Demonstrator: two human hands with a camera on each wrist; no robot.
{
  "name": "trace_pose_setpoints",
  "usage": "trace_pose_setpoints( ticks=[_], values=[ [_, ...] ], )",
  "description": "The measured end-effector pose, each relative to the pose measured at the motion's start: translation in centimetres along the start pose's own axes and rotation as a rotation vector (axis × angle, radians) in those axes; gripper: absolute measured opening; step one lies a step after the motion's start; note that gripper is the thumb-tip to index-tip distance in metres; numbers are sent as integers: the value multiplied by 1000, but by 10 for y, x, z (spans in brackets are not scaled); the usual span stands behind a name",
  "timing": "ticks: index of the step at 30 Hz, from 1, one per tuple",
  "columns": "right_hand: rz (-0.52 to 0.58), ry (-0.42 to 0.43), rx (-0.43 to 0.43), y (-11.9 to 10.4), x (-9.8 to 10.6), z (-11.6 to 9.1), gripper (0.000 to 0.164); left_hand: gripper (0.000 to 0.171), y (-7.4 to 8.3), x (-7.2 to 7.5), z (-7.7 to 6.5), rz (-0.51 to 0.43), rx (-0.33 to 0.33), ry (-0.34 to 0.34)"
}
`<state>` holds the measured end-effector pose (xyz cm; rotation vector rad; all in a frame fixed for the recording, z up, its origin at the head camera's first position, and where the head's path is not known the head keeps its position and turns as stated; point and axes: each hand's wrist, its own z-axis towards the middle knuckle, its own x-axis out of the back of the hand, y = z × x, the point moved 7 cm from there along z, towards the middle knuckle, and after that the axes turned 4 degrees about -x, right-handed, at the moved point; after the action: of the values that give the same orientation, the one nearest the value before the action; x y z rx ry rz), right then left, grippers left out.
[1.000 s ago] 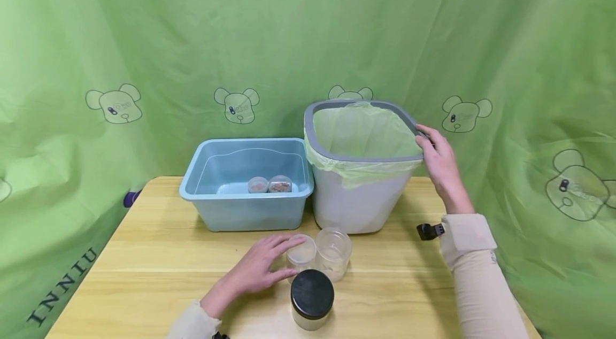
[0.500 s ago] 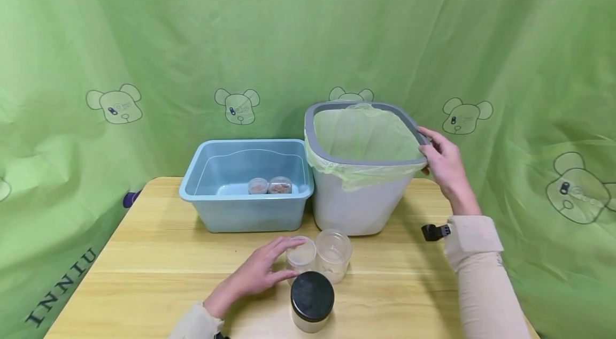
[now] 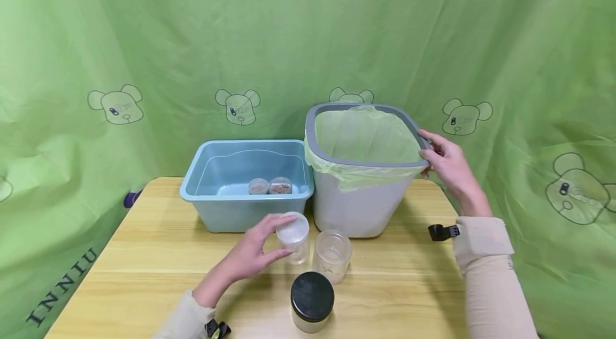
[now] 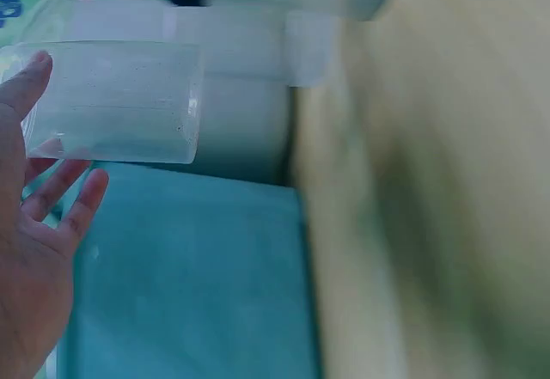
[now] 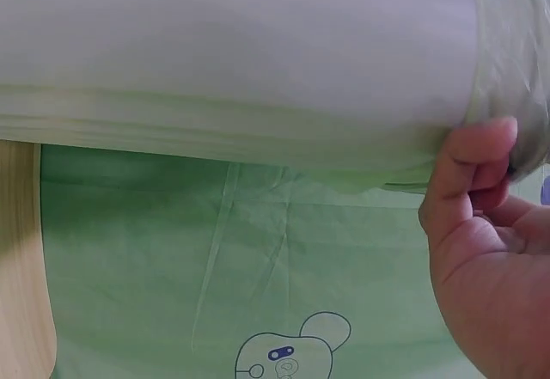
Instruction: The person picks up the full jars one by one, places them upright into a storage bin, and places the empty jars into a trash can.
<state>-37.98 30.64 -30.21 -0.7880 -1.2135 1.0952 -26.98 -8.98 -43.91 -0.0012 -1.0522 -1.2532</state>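
Two pots, a left pot [image 3: 258, 187] and a right pot [image 3: 280, 186], sit side by side in the tub [image 3: 226, 216] at left of centre, toward its front right. That part of the work is judged done. The left grip [image 3: 247, 253], below centre, is narrowed on the held jar [image 3: 294, 236]: thumb and fingers lie on opposite sides, with the jar between them, pale top uppermost in the head view. The left wrist view shows its base apart from the table [image 3: 144, 253]; contact with the tub cannot be told. This item is judged in progress. At lower centre the black-lid jar [image 3: 313, 301] stands on the table, with the clear jar [image 3: 333, 256] just beyond it to the right. Neither grip touches these two; both are judged left to handle. Right of centre, the bin [image 3: 358, 208] stands beside the tub, with the bag [image 3: 366, 136] lining it and hanging out below its grey rim. The right grip [image 3: 449, 165] holds that rim at its right side, thumb and fingers closed about it.
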Motion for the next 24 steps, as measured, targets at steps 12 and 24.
trace_pose_setpoints(
  ticks=[12, 24],
  values=[
    [12, -56, -18, 4, 4, -1, 64, 75, 42, 71, 45, 13, -206, 191],
    [-73, -55, -11, 5, 5, -1, 62, 65, 72, 116, 110, -1, -315, 334]
  ],
)
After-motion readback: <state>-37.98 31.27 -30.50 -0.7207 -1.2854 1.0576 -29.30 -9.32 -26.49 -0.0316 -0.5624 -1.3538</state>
